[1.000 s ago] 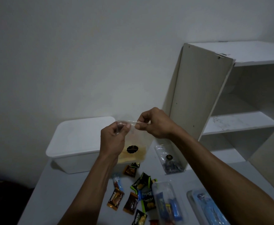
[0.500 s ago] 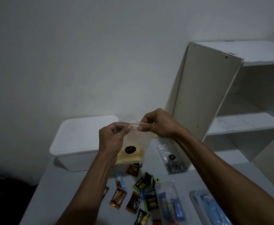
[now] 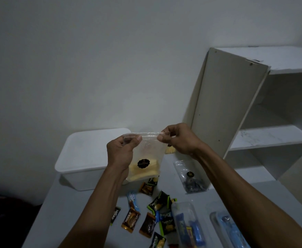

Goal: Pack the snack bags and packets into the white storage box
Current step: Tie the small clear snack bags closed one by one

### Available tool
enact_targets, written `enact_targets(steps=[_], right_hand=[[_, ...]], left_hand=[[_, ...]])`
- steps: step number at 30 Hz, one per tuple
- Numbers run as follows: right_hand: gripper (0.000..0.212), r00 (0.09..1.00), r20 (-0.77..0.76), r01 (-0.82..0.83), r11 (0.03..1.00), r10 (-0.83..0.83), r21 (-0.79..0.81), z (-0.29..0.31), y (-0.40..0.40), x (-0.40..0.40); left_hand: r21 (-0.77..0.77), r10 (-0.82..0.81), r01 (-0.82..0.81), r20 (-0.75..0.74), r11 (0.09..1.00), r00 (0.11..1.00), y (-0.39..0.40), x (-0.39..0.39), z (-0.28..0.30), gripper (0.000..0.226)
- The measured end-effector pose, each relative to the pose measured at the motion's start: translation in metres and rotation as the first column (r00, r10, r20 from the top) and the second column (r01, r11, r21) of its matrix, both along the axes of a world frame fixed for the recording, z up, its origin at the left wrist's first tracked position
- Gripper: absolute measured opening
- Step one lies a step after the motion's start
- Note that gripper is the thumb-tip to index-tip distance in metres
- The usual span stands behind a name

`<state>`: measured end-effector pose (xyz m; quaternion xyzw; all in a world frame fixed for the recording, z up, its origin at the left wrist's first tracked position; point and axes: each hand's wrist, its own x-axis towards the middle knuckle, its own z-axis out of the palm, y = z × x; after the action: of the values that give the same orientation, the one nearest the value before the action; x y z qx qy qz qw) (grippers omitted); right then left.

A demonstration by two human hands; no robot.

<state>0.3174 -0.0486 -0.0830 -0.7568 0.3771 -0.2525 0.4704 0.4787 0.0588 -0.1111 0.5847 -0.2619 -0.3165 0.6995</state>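
Nearest on the surface lie the loose small snack packets, scattered in orange, brown, green and blue wrappers, none yet packed. To their right sit two clear bags of blue-wrapped snacks, one partly hidden under the right forearm. A little farther, a clear bag of dark pieces with a round black label leans by the foot of the white shelf unit.

Above these, held in the air between near and far, is the clear zip bag of pale yellow sticks. The left hand pinches its top left corner, fingers clamped on the seal strip; the right hand pinches the top right corner the same way, thumb and forefinger closed on the strip. The bag hangs upright with its long axis vertical: seal edge uppermost and level from left to right, contents sunk to the bottom, black label facing the camera.

Beyond the bag stands the white storage box, far left on the surface, its lid on. A few more yellow pieces show behind the right hand.

As a judgement, the task is barely begun: the box looks shut, nothing can be seen to be in it, and every bag and packet in view remains outside. The seal seems to be the matter in hand; then the lid must come off.
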Motion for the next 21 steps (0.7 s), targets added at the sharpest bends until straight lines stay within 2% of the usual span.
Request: enact_targets(steps=[11,18,21], right_hand=[[0.009,0.972,0.202,0.096,0.986,-0.122,0.136,-0.009,-0.001,0.006],[0.010,0.956,0.247,0.125,0.981,-0.160,0.152,-0.008,-0.005,0.002],[0.021,0.952,0.253,0.124,0.973,-0.172,0.196,-0.008,-0.011,-0.003]], left_hand=[[0.003,0.009,-0.009,-0.088,1.000,0.996,-0.003,0.008,0.005,0.008],[-0.004,0.034,-0.035,-0.085,0.999,0.996,-0.004,0.015,0.002,0.001],[-0.014,0.044,-0.046,-0.078,0.999,0.996,-0.005,0.020,0.001,0.006]])
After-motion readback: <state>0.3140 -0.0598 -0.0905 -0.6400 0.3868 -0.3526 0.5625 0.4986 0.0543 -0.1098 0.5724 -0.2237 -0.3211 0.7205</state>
